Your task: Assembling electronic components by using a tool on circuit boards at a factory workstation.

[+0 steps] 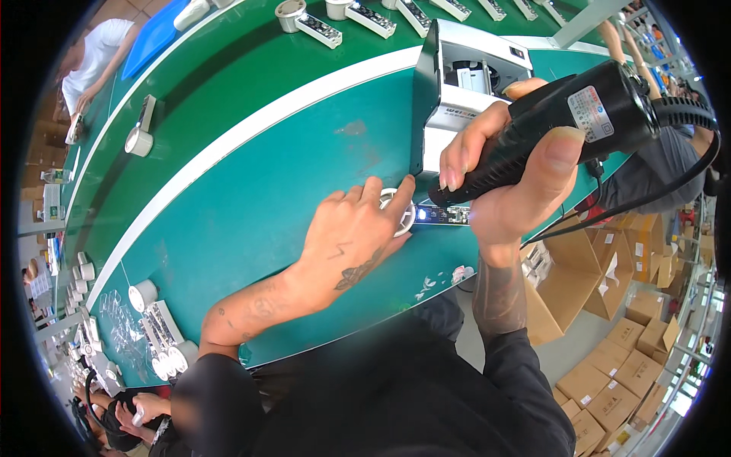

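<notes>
Left hand: fingers and thumb of the left hand [350,236] closed about a white ring [409,222].
Right hand: the right hand [525,183] wrapped around a black corded tool [544,107].
Spacing: hands apart, the tool's nose between them.
Circuit board: the circuit board [449,216] lies immediately right of the left hand, beside the ring; long axis roughly left to right, one end meeting the right hand's outline.
Tool alignment: slopes down and leftward from the right hand, the nearer hand, to the board. Nose contact appears close but cannot be confirmed.
Counter: green counter [228,244] beneath both hands; white-and-black machine [457,114] beyond the right hand; finished-looking units [161,326] near the left elbow.
Room: cardboard boxes [609,350] right of the right forearm.
</notes>
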